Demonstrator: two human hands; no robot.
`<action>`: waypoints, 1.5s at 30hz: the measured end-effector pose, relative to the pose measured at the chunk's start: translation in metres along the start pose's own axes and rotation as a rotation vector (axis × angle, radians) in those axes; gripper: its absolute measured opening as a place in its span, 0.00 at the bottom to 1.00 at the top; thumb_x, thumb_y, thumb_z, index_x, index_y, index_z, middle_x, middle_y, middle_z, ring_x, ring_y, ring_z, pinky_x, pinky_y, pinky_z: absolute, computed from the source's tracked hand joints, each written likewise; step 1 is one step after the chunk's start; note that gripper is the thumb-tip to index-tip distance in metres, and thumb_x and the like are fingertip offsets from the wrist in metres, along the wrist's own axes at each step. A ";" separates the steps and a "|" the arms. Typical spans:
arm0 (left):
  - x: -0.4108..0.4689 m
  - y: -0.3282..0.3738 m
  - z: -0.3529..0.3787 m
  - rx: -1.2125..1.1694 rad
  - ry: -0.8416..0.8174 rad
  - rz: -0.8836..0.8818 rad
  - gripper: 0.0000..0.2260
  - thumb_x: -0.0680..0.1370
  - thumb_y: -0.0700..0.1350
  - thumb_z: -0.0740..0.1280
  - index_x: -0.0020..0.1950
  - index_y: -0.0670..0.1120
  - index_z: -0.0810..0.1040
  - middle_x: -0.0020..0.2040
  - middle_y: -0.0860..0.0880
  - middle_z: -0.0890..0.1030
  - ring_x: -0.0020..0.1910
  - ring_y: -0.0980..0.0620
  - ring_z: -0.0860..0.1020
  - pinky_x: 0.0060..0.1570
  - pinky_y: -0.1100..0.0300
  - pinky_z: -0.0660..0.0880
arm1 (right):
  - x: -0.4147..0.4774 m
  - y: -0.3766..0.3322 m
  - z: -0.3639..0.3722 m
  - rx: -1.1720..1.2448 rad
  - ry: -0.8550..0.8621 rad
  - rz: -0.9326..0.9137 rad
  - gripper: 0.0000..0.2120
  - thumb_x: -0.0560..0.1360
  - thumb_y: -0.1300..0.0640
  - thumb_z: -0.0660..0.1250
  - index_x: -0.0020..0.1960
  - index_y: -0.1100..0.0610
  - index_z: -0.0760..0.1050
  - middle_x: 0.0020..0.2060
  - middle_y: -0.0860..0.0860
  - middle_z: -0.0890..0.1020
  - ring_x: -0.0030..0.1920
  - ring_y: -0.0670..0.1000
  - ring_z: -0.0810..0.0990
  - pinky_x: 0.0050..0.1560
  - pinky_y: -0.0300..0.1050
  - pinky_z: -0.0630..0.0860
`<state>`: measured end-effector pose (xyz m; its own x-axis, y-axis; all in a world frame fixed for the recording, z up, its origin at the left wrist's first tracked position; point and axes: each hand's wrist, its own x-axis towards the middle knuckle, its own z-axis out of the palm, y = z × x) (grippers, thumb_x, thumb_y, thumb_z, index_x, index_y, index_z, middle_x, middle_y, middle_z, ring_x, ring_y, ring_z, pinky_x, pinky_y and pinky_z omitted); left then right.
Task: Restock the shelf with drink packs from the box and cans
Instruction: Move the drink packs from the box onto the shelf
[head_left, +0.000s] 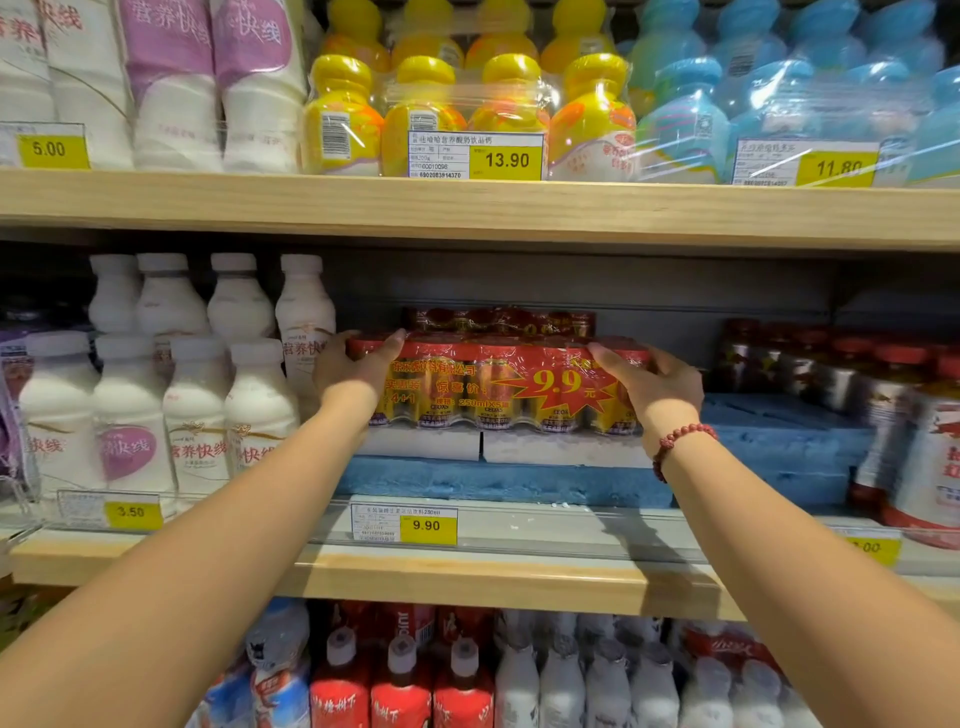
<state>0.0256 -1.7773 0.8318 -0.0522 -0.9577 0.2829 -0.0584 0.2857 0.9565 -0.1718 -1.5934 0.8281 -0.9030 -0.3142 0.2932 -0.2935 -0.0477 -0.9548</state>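
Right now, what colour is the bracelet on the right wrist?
Red bracelet, beaded; head view shows it best.

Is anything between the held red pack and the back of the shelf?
Yes: a second red pack stands directly behind the held pack, toward the back wall. The left hand and right hand grip the held pack's ends.

"9.9" on drink pack (498, 387); "9.90" tag (404, 525)

Open space lies above the red can pack (498, 384), beneath the upper shelf board (467, 213). Leftward, white bottles (306, 312) crowd its end; rightward, bare blue foam (769, 415) leaves room.
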 end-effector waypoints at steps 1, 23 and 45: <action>-0.001 0.001 -0.001 0.022 -0.013 0.001 0.31 0.71 0.59 0.70 0.69 0.47 0.69 0.69 0.43 0.72 0.67 0.41 0.70 0.65 0.47 0.70 | -0.001 0.000 -0.001 -0.007 -0.006 0.004 0.42 0.59 0.37 0.75 0.68 0.53 0.70 0.63 0.53 0.77 0.61 0.56 0.76 0.60 0.56 0.76; -0.100 0.002 -0.072 -0.085 -0.111 0.118 0.18 0.74 0.49 0.70 0.61 0.44 0.74 0.54 0.51 0.75 0.52 0.54 0.73 0.50 0.61 0.68 | -0.095 -0.002 -0.045 0.012 -0.023 -0.135 0.30 0.60 0.36 0.74 0.55 0.54 0.76 0.54 0.51 0.80 0.55 0.50 0.78 0.61 0.50 0.75; -0.196 -0.210 -0.157 0.048 -0.819 -0.249 0.03 0.73 0.42 0.72 0.44 0.46 0.79 0.43 0.48 0.83 0.44 0.50 0.81 0.42 0.61 0.77 | -0.292 0.176 -0.027 -0.137 -0.347 0.232 0.16 0.66 0.49 0.76 0.48 0.54 0.77 0.45 0.60 0.81 0.48 0.57 0.81 0.49 0.50 0.80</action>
<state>0.2048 -1.6546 0.5863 -0.7349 -0.6718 -0.0928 -0.2046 0.0891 0.9748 0.0317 -1.4844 0.5757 -0.7980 -0.6025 0.0155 -0.1550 0.1802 -0.9713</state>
